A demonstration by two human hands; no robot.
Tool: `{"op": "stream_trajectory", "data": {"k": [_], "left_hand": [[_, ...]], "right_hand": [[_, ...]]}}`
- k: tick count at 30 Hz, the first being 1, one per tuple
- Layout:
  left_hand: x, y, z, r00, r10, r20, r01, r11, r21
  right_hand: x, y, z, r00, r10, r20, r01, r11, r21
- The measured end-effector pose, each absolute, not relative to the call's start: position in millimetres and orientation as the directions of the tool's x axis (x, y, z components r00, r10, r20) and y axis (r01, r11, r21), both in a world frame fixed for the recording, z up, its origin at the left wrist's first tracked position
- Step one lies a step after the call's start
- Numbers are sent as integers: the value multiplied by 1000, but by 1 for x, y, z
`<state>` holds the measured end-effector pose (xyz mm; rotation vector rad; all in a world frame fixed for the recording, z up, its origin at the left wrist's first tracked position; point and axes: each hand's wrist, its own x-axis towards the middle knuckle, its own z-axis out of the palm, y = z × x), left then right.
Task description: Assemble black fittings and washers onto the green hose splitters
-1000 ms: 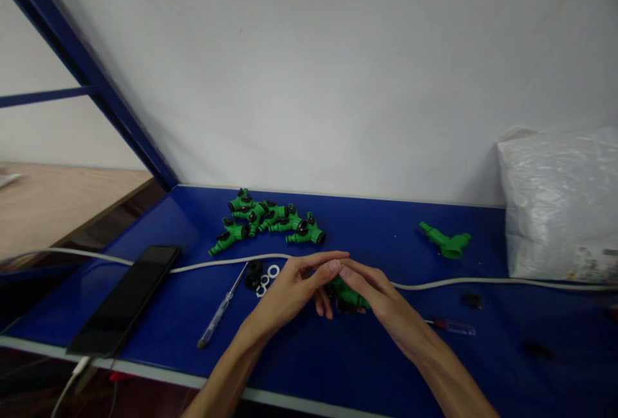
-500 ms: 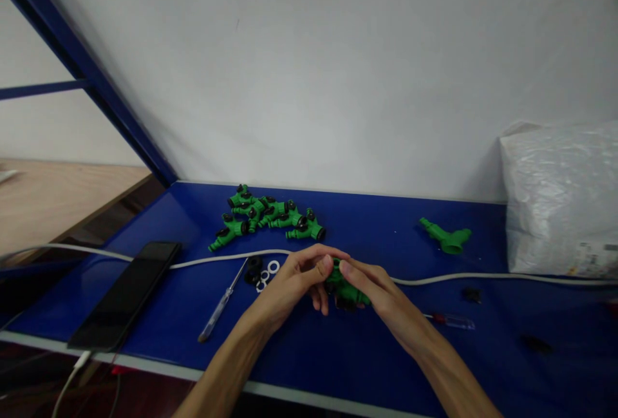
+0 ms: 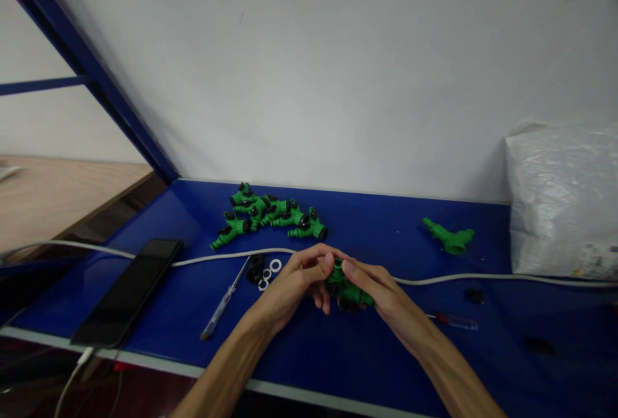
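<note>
Both my hands meet over the blue table at its middle. My right hand is wrapped round a green plastic hose fitting with black parts. My left hand is curled, its thumb and fingertips pinched against the fitting's left end; whatever small part it may hold is hidden. Just left of my left hand lie black and white rings and a clear-handled screwdriver.
A pile of green fittings lies at the back; one lone green fitting at right. A white cable crosses the table. A black phone lies left, a red-tipped screwdriver and small black parts right, a white bag far right.
My left fingers have curled from stretched out to a pinch on the fitting's end. Both hands stayed in place with the fitting between them.
</note>
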<state>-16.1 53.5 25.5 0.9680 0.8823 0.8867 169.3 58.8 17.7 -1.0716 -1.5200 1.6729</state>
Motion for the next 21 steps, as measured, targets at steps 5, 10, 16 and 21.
{"op": "stream_trajectory", "data": {"k": [5, 10, 16, 21], "left_hand": [[-16, 54, 23, 370, 904, -215, -216, 308, 926], [-15, 53, 24, 369, 903, -219, -234, 318, 919], [-14, 53, 23, 358, 907, -221, -236, 317, 919], [-11, 53, 22, 333, 916, -222, -200, 299, 933]], "right_hand": [[168, 58, 17, -471, 865, -171, 34, -176, -984], [165, 57, 24, -483, 857, -181, -1, -207, -978], [164, 57, 24, -446, 875, -190, -3, -214, -977], [164, 60, 19, -468, 877, -107, -16, -129, -992]]}}
